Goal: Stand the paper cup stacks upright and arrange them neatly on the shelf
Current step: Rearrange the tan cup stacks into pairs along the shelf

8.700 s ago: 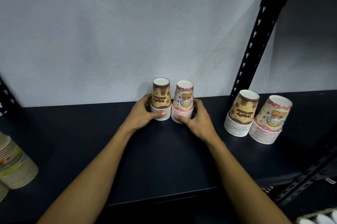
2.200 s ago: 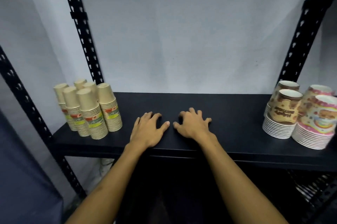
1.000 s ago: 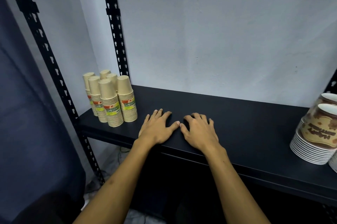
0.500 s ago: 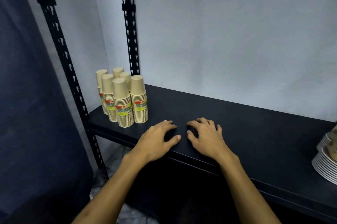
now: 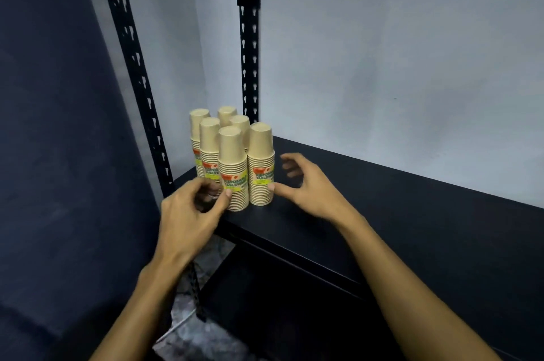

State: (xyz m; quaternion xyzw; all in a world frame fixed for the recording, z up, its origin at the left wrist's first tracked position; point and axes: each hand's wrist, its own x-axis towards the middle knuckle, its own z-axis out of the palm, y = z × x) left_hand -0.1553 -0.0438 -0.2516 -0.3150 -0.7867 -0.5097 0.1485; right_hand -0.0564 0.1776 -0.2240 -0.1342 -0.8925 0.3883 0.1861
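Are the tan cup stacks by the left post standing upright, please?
Upright: all six tan stacks stand rim-down on the shelf, none tipped.

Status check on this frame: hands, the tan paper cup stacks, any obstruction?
Left hand open, thumb at front tan paper cup stack. Right hand open, thumb at neighbouring stack. Six stacks upright, clustered at left end of black metal shelf. Nothing in the way.
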